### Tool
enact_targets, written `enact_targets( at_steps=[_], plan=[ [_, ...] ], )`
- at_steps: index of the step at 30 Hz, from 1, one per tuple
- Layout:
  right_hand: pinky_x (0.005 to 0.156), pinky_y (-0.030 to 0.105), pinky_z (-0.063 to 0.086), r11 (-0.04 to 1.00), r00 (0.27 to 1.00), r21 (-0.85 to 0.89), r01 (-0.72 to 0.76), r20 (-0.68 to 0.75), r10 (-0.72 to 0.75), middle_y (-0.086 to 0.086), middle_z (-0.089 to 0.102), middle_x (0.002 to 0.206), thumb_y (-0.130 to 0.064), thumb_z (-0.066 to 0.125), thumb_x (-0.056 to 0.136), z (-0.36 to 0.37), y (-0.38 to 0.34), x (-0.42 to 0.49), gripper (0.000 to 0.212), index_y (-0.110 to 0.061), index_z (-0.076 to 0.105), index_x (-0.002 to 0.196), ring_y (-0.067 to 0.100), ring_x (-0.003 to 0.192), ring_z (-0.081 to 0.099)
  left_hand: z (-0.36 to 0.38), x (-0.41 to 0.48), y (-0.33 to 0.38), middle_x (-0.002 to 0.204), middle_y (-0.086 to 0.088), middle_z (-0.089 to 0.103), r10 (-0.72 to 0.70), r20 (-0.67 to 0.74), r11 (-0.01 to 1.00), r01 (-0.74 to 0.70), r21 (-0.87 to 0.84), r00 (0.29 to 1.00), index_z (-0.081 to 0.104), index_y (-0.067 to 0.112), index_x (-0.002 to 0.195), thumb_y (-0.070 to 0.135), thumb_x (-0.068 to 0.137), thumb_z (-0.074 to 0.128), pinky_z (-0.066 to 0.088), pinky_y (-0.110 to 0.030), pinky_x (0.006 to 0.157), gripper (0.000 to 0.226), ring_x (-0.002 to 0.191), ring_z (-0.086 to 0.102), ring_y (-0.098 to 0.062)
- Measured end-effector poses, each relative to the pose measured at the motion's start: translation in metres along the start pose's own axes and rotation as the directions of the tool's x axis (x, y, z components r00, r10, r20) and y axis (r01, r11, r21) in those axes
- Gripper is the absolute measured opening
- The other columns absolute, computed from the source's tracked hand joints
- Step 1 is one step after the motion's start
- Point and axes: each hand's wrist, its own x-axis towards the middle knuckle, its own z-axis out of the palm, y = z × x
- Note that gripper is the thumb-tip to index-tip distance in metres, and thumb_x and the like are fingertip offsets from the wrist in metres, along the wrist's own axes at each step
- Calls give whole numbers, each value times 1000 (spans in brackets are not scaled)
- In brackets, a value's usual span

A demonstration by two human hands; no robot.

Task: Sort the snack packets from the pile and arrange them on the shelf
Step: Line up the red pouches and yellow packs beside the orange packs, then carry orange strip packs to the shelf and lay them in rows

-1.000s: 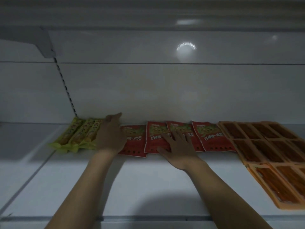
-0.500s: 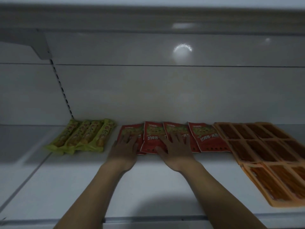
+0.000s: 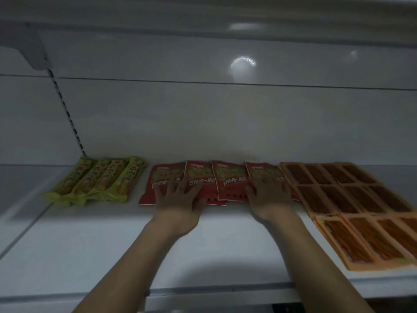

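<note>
Right hand [image 3: 269,195] now sits further right, it and left hand [image 3: 178,199] flat, fingers spread, pressing red packets [image 3: 228,179], gripping nothing; overpushing could ride them onto orange packets [image 3: 338,193] beside it.

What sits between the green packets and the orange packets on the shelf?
Head view: four overlapping red packets, with the left hand and right hand flat on them.

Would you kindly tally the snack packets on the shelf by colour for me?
Long yellow-green snack packets: 4
Flat red snack packets: 4
Flat orange snack packets with clear windows: 12 visible, though the picture's right edge cuts the rows
Total: 20 visible
</note>
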Motion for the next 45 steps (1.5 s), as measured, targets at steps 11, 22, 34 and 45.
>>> enact_targets(
  at_steps=[11,22,34,45],
  plan=[
    [119,58,-4,999,999,1,36,17,-36,12,11,163,-54,15,102,12,-5,-10,59,-33,6,157,34,151,0,12,0,0,166,2,-3,-58,-38,998,58,8,998,1,50,153,66,95,13,-3,-64,117,61,152,-5,-30],
    [115,61,-11,998,999,54,44,4,-45,17,4,163,-63,14,98,16,4,-13,70,-29,2,157,37,150,-7,23,-7,32,158,-8,33,87,-198,995,-73,74,976,31,37,152,66,88,18,8,-72,111,71,149,17,-38],
    [116,60,-10,985,976,59,162,-155,-151,16,9,163,-66,12,96,6,-1,-15,73,-26,10,157,33,151,1,8,-25,40,164,0,16,-14,-159,992,33,120,987,14,39,155,68,91,19,2,-61,118,71,152,6,-28],
    [119,57,0,887,856,83,455,-313,-411,9,12,163,-74,25,89,-11,-104,-67,78,-31,20,154,30,151,3,-45,-98,-43,160,-5,29,-164,-197,976,188,112,967,19,34,154,66,92,20,11,-56,117,70,147,22,-29]
  ],
)
